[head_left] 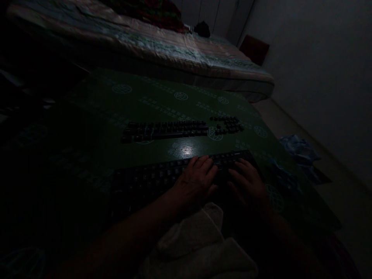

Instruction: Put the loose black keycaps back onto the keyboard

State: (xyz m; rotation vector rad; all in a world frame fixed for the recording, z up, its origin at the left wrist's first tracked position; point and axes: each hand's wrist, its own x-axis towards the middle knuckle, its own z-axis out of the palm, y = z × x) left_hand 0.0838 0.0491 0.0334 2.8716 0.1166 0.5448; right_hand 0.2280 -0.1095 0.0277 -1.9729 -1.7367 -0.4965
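Note:
The scene is very dark. A black keyboard [162,176] lies on a green patterned table [101,104] close to me. My left hand [195,182] rests palm down on the keyboard's right half, fingers stretched over the keys. My right hand [247,180] lies beside it at the keyboard's right end, fingers also flat on the keys. Farther back on the table, rows of loose black keycaps [164,130] are laid out in keyboard order, with a smaller cluster of keycaps [228,124] to their right.
A pale cloth [200,240] lies under my forearms at the table's near edge. A bed [162,46] with a patterned cover runs behind the table. Crumpled blue material [299,151] sits on the floor at the right, near the wall.

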